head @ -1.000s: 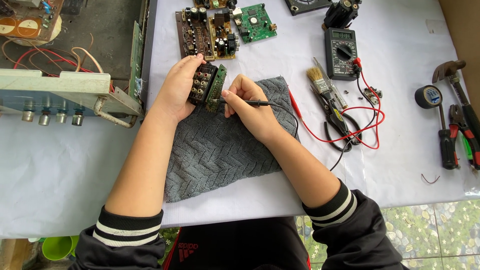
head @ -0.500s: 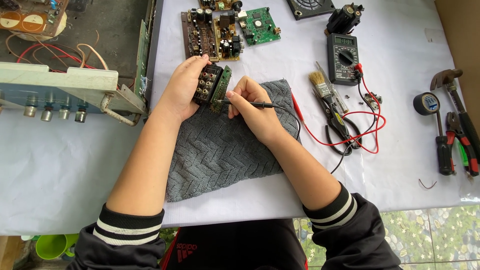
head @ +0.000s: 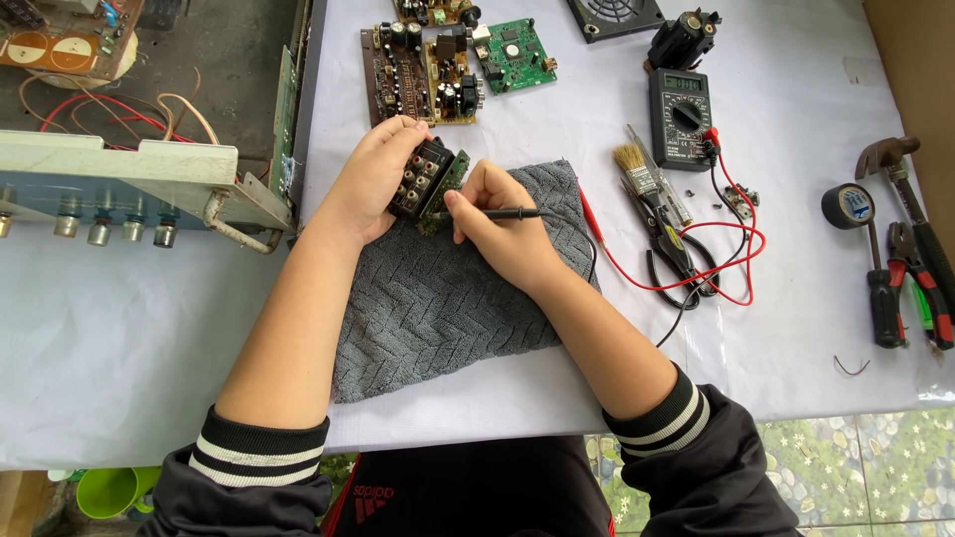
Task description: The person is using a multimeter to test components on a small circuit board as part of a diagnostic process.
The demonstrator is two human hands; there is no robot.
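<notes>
Above the grey towel (head: 448, 298), the left hand (head: 373, 179) grips an upright jack-socket circuit board (head: 430, 181); the right hand (head: 497, 234), pinching a black multimeter probe (head: 494, 214), presses its tip against the board.

grey rectangular multimeter screen (head: 679, 84) — top of black meter, upper right

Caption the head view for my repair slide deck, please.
Left hand holds a jack board; right hand touches a black probe to it.
</notes>
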